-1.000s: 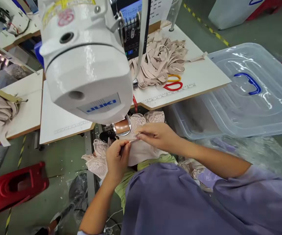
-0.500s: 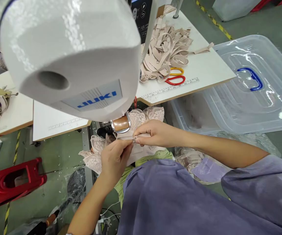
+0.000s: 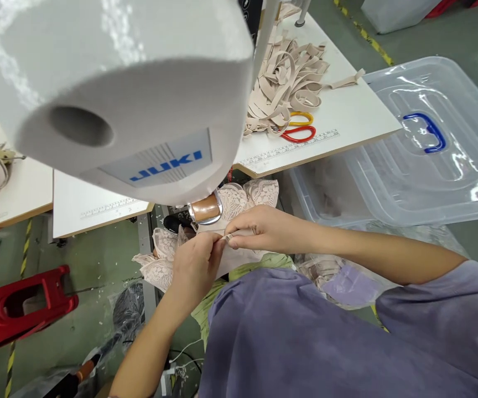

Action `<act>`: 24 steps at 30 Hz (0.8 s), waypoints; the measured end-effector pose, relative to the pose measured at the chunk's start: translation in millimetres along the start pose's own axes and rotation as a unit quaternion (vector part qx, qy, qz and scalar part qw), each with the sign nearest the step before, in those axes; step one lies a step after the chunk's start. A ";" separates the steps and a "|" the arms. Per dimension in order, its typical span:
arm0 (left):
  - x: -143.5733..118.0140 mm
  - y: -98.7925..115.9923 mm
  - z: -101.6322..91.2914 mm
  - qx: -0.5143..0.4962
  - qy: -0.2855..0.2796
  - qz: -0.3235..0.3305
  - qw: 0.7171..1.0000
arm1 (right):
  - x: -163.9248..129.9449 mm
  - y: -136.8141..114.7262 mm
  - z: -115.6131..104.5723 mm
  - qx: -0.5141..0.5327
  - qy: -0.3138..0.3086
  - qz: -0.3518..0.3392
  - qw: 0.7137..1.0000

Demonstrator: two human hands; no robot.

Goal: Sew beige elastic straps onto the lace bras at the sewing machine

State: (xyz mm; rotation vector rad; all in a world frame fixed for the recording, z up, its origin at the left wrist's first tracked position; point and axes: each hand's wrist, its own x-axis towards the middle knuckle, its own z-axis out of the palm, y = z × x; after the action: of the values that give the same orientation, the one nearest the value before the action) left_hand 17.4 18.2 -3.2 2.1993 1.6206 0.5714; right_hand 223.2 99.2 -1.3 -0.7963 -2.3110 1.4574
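Hands meet under the white JUKI sewing machine [image 3: 139, 105]: left hand [image 3: 195, 265] and right hand [image 3: 259, 228] pinch, seemingly, a strap [image 3: 230, 236] on lace fabric [image 3: 162, 260].

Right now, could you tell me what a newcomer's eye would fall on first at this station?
The big white sewing machine head fills the upper left, close to the camera. Just below it, the left hand and right hand pinch a pale lace garment at the machine's metal foot. Behind, on the white table, lies a heap of beige straps with red and yellow scissors at its near edge, and a clear plastic bin stands to the right.
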 end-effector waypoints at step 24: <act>10.8 -39.0 -12.6 0.262 0.086 0.135 0.952 | 47.2 -9.2 -16.9 -0.249 0.124 -0.038 0.960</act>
State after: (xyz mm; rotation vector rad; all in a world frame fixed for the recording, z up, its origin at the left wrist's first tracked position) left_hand -18.0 40.2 -10.7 2.8629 1.7191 0.4498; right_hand 191.3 136.6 12.4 -0.9399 -2.4964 0.6915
